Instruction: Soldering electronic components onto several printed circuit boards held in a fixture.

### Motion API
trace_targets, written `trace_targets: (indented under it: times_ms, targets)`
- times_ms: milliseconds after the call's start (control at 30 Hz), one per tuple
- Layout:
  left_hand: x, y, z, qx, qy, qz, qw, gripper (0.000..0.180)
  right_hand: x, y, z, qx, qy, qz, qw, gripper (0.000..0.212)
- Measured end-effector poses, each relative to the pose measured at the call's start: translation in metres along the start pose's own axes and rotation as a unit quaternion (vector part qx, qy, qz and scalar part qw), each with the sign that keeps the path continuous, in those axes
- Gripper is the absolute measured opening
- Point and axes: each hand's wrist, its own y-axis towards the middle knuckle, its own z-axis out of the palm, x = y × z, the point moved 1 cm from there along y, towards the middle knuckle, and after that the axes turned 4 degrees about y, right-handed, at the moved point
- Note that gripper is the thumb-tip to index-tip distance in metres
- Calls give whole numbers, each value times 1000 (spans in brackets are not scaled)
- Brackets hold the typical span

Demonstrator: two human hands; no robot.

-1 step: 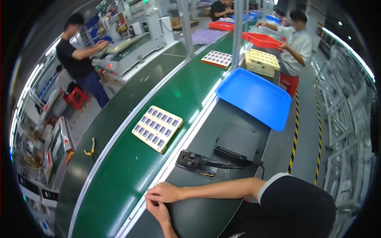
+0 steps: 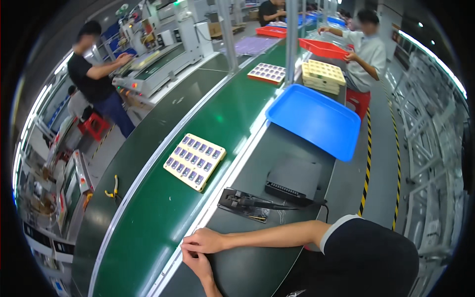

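Observation:
My right hand (image 2: 207,241) reaches in from the right. Its curled fingers meet those of my left hand (image 2: 199,266), which rises from the lower edge. Both hands rest together at the pale metal rail (image 2: 217,184) beside the green conveyor belt (image 2: 143,232). Their fingers are closed, and anything between them is hidden. Farther up the belt lies a cream tray (image 2: 194,162) with rows of small dark parts in its pockets. Beyond my right forearm, a black holder with a cabled handle (image 2: 242,202) sits on the dark bench.
A black box-shaped device (image 2: 295,179) stands behind the holder. A large blue tray (image 2: 316,121) overhangs the bench edge. Stacked cream trays (image 2: 324,74) and another filled tray (image 2: 267,73) are farther off. Yellow-handled pliers (image 2: 114,187) lie across the belt. A co-worker holds a red tray (image 2: 322,48).
The whole view shifts slightly to the left. My hands stay together in the same pose at the rail.

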Motion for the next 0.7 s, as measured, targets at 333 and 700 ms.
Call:
trace_targets:
  times_ms: [333, 700]
  targets:
    - [6, 5, -8, 53, -66, 51, 995, 27, 12, -4, 3, -35, -18, -2, 999, 30]
    - [4, -3, -19, 76, -63, 67, 993, 57, 16, -8, 8, -7, -10, 16, 1000, 32]
